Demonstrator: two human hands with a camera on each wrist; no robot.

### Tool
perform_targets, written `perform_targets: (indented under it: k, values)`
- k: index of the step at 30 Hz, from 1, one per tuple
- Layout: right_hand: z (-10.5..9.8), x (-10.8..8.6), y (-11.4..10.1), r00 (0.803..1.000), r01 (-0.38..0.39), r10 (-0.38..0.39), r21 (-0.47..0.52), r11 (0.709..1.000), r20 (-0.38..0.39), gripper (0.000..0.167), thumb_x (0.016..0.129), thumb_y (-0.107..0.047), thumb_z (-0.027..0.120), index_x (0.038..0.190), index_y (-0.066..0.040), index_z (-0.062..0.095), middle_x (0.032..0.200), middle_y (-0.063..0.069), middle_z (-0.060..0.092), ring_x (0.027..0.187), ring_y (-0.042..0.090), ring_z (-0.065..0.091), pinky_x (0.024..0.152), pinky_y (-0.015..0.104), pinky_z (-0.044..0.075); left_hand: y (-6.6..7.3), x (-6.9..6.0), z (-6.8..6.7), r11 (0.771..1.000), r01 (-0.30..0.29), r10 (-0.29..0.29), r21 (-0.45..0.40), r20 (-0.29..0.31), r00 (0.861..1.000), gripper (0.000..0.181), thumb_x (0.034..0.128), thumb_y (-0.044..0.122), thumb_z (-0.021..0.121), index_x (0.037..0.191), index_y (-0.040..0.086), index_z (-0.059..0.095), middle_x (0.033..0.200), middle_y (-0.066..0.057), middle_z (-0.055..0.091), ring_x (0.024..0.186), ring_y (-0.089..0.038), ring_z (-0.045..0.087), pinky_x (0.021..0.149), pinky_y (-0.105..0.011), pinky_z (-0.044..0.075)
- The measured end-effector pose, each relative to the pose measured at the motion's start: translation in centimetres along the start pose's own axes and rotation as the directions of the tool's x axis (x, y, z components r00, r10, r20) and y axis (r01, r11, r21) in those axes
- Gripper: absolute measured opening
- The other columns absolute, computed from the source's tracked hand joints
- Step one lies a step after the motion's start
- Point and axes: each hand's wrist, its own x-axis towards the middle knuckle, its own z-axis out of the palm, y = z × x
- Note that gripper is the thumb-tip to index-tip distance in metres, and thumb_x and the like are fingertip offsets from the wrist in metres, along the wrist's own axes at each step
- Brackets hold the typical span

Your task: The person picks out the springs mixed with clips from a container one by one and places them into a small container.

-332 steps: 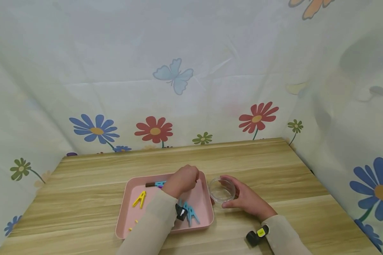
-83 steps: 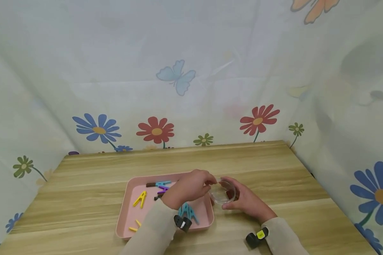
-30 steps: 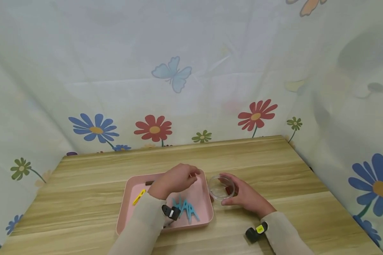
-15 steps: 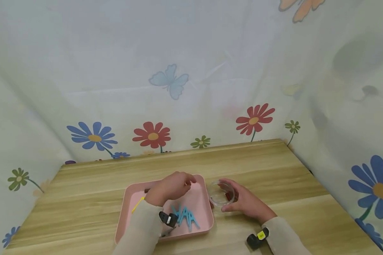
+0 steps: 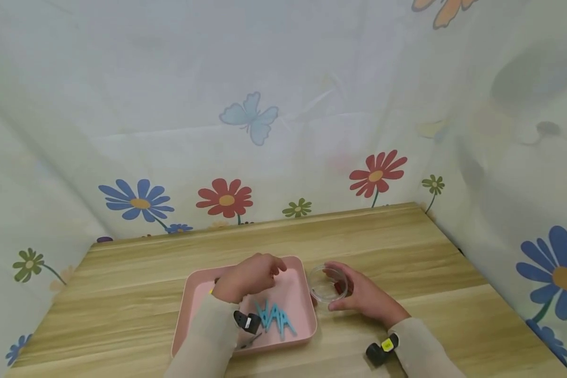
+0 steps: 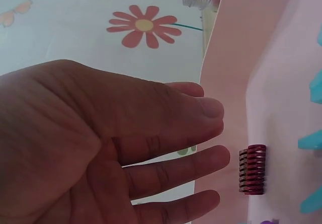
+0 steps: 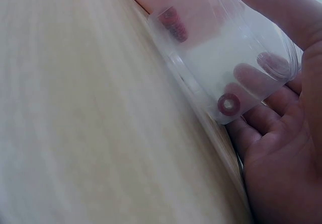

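A red spring [image 6: 255, 169] was seen in the pink tray [image 5: 294, 294], at the foot of its far wall. It was judged light, stiff yet springy, liable to roll, and best pinched across the middle of its coils. The left hand [image 5: 248, 277] was held over the tray, fingers loosely straightened, with nothing seen in them. The clear tub [image 7: 209, 58], just beside the tray, was gripped by the right hand [image 7: 282, 156] between thumb and curled fingers; being smooth and thin-looking, it was thought best steadied lightly by its wall. Approach was limited by the tray's wall and the blue clips [image 5: 264, 316], while open room was offered by the table [image 5: 368, 231] beyond.
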Motion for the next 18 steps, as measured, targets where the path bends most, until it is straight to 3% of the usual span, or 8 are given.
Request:
perform_targets:
  k: [3, 9, 18]
  values:
    - [0.0, 0.0, 0.2, 1.0, 0.019, -0.019, -0.006, 1.0, 0.001, 0.087, 0.075, -0.028, 0.084, 0.147, -0.023, 0.036, 0.149, 0.003, 0.046, 0.141, 0.025, 0.039, 0.113, 0.039, 0.034, -0.3, 0.0, 0.1, 1.0, -0.004, 0.004, 0.01, 0.008, 1.0, 0.034, 0.0912, 0.002, 0.057, 0.124, 0.007, 0.064, 0.117, -0.012, 0.067, 0.103, -0.023, 0.064, 0.084, -0.039, 0.054]
    - [-0.1, 0.1, 0.4, 0.999, 0.04, -0.04, 0.008, 0.999, 0.01, 0.087, 0.075, -0.026, 0.083, 0.148, -0.021, 0.035, 0.149, 0.004, 0.045, 0.141, 0.025, 0.038, 0.105, 0.013, 0.033, -0.9, 0.2, 0.3, 0.999, -0.006, 0.006, 0.048, -0.001, 1.0, 0.03, 0.0909, 0.003, 0.059, 0.12, 0.007, 0.067, 0.114, -0.01, 0.069, 0.101, -0.021, 0.064, 0.085, -0.038, 0.055]
    - [0.0, -0.1, 0.2, 0.999, 0.04, -0.041, 0.025, 0.999, 0.015, 0.088, 0.075, -0.025, 0.084, 0.148, -0.021, 0.035, 0.15, 0.004, 0.045, 0.142, 0.025, 0.037, 0.103, 0.009, 0.031, -1.1, 0.2, 0.5, 0.998, -0.002, 0.003, 0.063, -0.022, 1.0, 0.022, 0.0915, 0.004, 0.06, 0.111, 0.007, 0.069, 0.102, -0.008, 0.07, 0.086, -0.018, 0.059, 0.076, -0.035, 0.05]
